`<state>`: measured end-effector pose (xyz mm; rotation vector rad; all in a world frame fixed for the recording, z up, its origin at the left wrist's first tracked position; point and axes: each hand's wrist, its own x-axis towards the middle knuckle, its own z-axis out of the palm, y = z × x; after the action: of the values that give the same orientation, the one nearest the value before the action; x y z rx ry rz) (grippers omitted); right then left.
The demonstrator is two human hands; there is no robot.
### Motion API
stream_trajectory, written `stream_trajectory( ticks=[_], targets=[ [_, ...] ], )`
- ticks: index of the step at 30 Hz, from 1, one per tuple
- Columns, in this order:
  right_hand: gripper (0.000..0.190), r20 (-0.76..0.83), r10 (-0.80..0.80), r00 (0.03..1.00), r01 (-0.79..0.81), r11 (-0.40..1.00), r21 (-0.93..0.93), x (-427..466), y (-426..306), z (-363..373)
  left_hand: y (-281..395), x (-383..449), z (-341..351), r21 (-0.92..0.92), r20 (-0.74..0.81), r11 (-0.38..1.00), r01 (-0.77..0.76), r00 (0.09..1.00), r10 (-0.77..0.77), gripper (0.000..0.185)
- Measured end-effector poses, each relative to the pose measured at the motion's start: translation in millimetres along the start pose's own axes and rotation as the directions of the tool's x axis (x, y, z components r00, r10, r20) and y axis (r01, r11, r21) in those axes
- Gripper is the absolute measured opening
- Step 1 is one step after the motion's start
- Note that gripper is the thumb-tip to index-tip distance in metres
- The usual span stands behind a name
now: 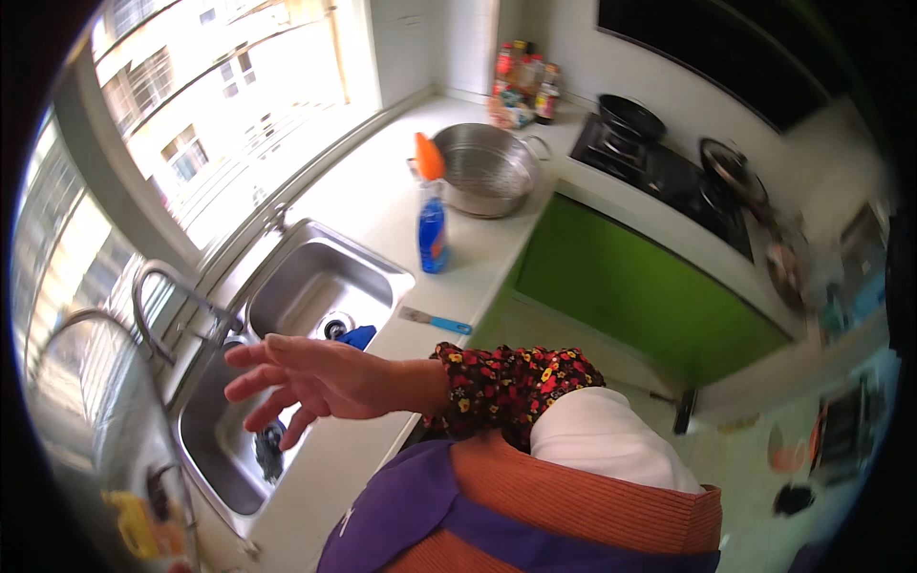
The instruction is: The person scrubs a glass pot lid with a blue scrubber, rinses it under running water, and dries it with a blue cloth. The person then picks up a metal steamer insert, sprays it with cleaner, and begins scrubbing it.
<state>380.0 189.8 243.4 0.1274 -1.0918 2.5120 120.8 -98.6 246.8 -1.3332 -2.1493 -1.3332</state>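
My right hand [322,379] hangs over the near side of a stainless-steel double-bowl sink [401,283], fingers spread and holding nothing. A sleeve with a floral cuff covers that forearm. Below the fingers, a dark scrubber-like thing [269,458] lies in the near bowl. A blue cloth [358,336] rests beside the drain of the far bowl, partly hidden by my hand. On the counter's edge lies a scraper with a blue handle [450,325]. Behind it a blue spray bottle [433,233] with an orange head stands upright. Only a skin-coloured sliver, perhaps my left hand [179,567], shows at the bottom-left rim.
A large steel pot [487,168] stands behind the spray bottle. Several condiment bottles [526,79] fill the corner. A black wok [630,118] sits on the gas hob [666,175]. The curved faucet [154,268] arches over the sink. A yellow container [136,526] is at lower left.
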Motion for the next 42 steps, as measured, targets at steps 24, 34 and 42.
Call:
stream_trajectory(
  ticks=[24, 34, 42],
  targets=[
    [0.05, -0.704, -0.67, -0.238, 0.367, 0.609, -0.703, -402, -157, -126, 236, -25, 400, -0.47, 0.779, 0.666, -0.58, 0.083, 0.622, 0.056],
    [0.054, -0.636, -0.672, -0.379, 0.266, 0.579, -0.771, -403, -225, -200, 160, -61, 388, -0.076, 0.961, 0.922, -0.379, 0.22, 0.17, 0.06],
    [0.05, -0.528, -0.838, -0.134, 0.297, 0.475, -0.829, -359, -244, -175, 140, -67, 374, -0.002, 0.937, 0.955, -0.296, 0.333, 0.105, 0.06]
  ],
)
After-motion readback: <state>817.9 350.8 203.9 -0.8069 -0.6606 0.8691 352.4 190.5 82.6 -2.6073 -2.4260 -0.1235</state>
